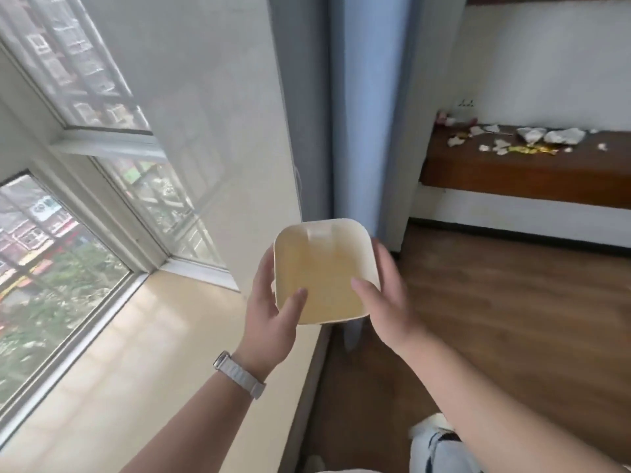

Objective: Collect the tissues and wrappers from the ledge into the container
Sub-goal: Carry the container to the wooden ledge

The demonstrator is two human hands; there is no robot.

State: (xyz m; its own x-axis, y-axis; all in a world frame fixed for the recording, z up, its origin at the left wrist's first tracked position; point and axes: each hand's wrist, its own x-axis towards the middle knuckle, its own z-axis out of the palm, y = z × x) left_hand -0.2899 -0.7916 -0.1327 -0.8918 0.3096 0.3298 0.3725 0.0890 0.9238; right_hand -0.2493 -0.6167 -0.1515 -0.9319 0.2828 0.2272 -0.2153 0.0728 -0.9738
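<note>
Container (324, 274) empty, held mid-air at centre: left hand (273, 308) and right hand (382, 302) each clasping a side, thumbs inside rim. Tissues (563, 135) and wrappers (531, 150) all uncollected on ledge (512, 172), far right, well apart. Collection not begun.

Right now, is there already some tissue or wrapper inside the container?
No, the container held by both hands shows only its bare cream inside, and the tissues lie on the brown ledge.
</note>
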